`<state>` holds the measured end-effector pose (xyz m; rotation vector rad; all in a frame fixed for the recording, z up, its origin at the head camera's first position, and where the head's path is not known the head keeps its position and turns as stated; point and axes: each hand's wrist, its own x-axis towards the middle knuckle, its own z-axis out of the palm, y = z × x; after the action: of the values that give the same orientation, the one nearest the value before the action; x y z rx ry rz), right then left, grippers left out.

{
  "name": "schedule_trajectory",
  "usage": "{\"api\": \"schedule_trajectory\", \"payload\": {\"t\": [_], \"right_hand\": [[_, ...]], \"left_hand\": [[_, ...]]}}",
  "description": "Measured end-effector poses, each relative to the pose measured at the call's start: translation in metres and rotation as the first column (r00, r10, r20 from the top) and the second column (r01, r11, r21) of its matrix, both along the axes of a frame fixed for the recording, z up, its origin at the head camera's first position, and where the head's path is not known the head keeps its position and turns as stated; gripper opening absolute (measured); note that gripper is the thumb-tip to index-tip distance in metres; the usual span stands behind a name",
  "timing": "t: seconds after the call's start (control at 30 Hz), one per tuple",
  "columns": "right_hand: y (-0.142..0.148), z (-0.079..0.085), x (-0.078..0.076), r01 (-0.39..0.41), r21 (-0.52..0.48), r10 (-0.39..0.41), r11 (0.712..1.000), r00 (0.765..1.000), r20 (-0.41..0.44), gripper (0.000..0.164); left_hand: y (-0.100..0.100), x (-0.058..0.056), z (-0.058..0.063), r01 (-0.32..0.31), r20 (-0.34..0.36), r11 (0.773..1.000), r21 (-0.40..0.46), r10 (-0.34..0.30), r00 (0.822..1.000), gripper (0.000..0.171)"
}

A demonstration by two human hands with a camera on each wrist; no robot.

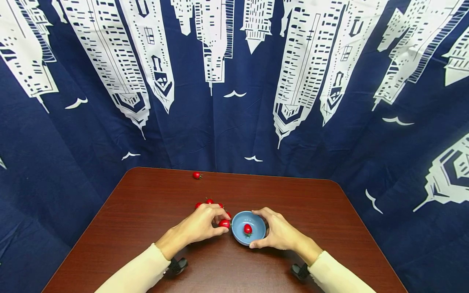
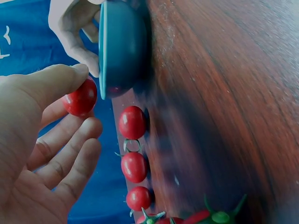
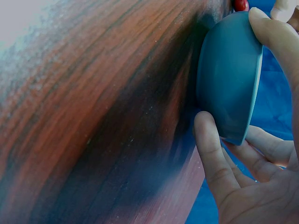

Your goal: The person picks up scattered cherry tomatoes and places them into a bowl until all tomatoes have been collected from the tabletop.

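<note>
My left hand [image 1: 200, 224] pinches a red cherry tomato [image 1: 224, 223] between thumb and fingertips, just left of a small blue bowl [image 1: 239, 221]. In the left wrist view, the pinched tomato [image 2: 81, 98] is close to the bowl's rim, and the other fingers are spread loosely below it. One cherry tomato [image 1: 248, 229] with a green stem lies inside the bowl. Thumb and fingers of my right hand [image 1: 281, 231] hold the bowl by its right side, curved around the wall [image 3: 231, 74].
Several more cherry tomatoes [image 1: 209, 201] lie on the brown table [image 1: 157, 195] behind my left hand, partly hidden by it. A lone tomato [image 1: 196, 175] sits near the table's far edge. Behind the table hangs a dark blue cloth [image 1: 220, 134] with white printed buildings.
</note>
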<state>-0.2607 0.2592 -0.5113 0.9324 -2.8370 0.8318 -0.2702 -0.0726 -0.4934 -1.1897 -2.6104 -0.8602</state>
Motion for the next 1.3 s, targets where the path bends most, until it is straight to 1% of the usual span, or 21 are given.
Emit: {"api": "schedule_trajectory", "payload": {"t": [0.13,0.33,0.6,0.83,1.13,1.3], "right_hand": [[0.0,0.0,0.0,0.006,-0.001,-0.006,1.0,1.0,0.012,0.105],[0.001,0.0,0.001,0.014,0.012,-0.014,1.0,1.0,0.021,0.106],[0.0,0.0,0.0,-0.004,-0.014,0.005,1.0,1.0,0.019,0.104],[0.001,0.0,0.0,-0.002,-0.007,0.003,1.0,1.0,0.016,0.104],[0.001,0.001,0.0,-0.011,-0.007,0.011,1.0,1.0,0.006,0.102],[0.0,0.001,0.0,-0.012,-0.003,0.012,1.0,1.0,0.007,0.101]], "left_hand": [[0.005,-0.001,0.002,0.0,0.012,1.0,0.018,0.0,1.0,0.028],[0.014,-0.005,0.005,0.007,0.011,0.998,0.06,-0.008,1.0,0.028],[0.029,-0.009,0.013,-0.001,0.004,0.998,0.069,0.001,1.0,0.028],[0.041,-0.016,0.014,0.017,-0.006,0.995,0.094,-0.017,1.0,0.027],[0.055,-0.021,0.016,0.021,0.0,0.996,0.088,-0.021,1.0,0.025],[0.061,-0.025,0.018,0.016,-0.015,0.997,0.078,-0.015,1.0,0.025]]}}
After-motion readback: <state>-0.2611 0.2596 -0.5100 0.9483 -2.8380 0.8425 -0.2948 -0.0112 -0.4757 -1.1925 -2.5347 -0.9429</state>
